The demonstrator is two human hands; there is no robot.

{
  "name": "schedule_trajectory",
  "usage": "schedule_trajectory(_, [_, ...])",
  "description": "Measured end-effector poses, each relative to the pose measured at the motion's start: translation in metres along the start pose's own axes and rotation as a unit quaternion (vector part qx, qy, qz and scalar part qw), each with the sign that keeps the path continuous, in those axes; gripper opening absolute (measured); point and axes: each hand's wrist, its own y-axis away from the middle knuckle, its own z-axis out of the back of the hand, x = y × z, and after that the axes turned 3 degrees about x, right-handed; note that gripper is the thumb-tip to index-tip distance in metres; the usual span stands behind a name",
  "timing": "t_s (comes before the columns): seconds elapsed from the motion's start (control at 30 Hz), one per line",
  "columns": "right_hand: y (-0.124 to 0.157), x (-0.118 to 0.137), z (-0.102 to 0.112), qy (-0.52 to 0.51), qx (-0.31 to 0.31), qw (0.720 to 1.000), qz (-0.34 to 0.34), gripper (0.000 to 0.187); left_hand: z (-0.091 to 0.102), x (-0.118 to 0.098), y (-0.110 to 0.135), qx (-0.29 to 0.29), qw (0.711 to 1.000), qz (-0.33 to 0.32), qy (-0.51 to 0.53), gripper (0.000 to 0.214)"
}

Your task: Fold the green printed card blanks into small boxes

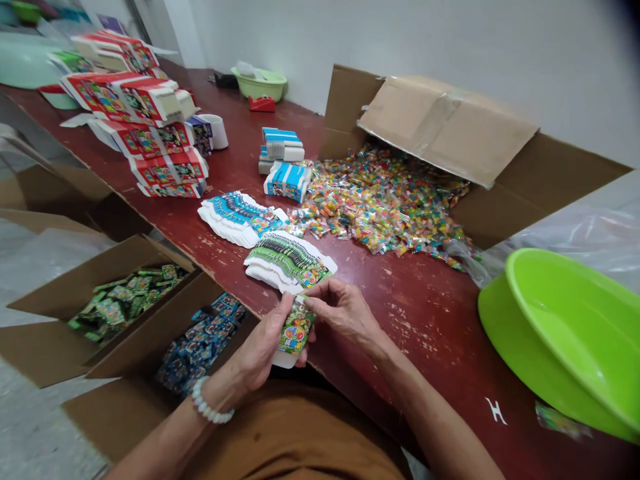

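My left hand (265, 347) grips a small green printed carton (296, 328) from below, just over the near edge of the dark red table (425, 313). My right hand (340, 308) pinches the carton's top flap with thumb and fingers. A white bead bracelet (207, 403) sits on my left wrist. Right behind my hands lies a fanned stack of flat green cartons (287, 261), and beyond it a fanned stack of flat blue cartons (240, 215). A heap of small wrapped candies (385, 200) spills from a tipped cardboard box (450, 127).
A bright green basin (570, 333) stands at the right. Piles of red display boxes (145, 113) are at the far left, blue boxes (285, 163) mid-table. Two open cardboard boxes on the floor hold filled green packs (125, 297) and blue packs (200, 343).
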Motion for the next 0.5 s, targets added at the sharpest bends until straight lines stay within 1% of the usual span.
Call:
schedule_trajectory(0.13, [-0.006, 0.007, 0.005, -0.04, 0.0, 0.999, -0.022, 0.031, 0.0, -0.002, 0.001, 0.012, 0.999, -0.026, -0.031, 0.067])
schedule_trajectory(0.2, [-0.004, 0.009, 0.005, -0.042, 0.004, 0.999, -0.003, 0.032, 0.0, -0.001, 0.001, 0.011, 0.999, -0.034, -0.033, 0.065])
schedule_trajectory(0.23, [-0.001, 0.009, 0.005, -0.029, 0.016, 0.999, 0.012, 0.031, 0.0, -0.001, 0.001, 0.011, 0.999, -0.035, -0.028, 0.064])
schedule_trajectory(0.33, [0.007, 0.006, 0.003, 0.057, 0.066, 0.993, 0.077, 0.027, 0.001, 0.003, 0.0, 0.001, 1.0, -0.026, -0.007, 0.065])
schedule_trajectory(0.4, [0.007, 0.002, 0.005, 0.129, 0.083, 0.981, 0.122, 0.025, -0.001, 0.006, 0.0, -0.009, 1.0, -0.02, 0.006, 0.064])
schedule_trajectory(0.47, [-0.003, -0.002, 0.017, 0.19, 0.08, 0.966, 0.155, 0.024, -0.004, 0.009, 0.002, 0.004, 0.999, -0.016, 0.032, 0.059])
schedule_trajectory(0.5, [-0.011, -0.004, 0.027, 0.223, 0.062, 0.959, 0.163, 0.024, -0.006, 0.011, 0.004, 0.019, 0.998, -0.014, 0.052, 0.056])
